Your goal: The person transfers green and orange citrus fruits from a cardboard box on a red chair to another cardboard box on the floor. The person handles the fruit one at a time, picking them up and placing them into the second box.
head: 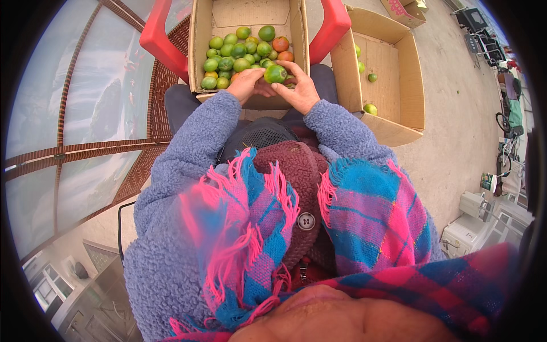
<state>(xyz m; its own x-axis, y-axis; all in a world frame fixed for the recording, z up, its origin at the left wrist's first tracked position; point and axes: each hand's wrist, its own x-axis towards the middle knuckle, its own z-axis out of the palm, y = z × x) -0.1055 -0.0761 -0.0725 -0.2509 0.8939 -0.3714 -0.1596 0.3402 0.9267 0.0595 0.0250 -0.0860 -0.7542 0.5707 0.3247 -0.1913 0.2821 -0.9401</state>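
A large, mostly green tomato [275, 74] is held up between my two hands, over the near edge of a cardboard box [250, 13]. My right hand [302, 87] has its thumb and fingers around the tomato's right side. On the other side, my left hand [250, 84] rests its thumb against the fruit, with its fingers curled below. Many smaller green tomatoes [226, 64] lie in the box, along with a few orange-red ones [280, 44] at its right side. My hands hide some of the nearest fruit.
The box sits between the arms of a red plastic chair [329, 30]. To the right, a second cardboard box [406, 81] on the concrete floor [448, 128] holds several green tomatoes [370, 109]. A folding screen [107, 98] stands close on the left.
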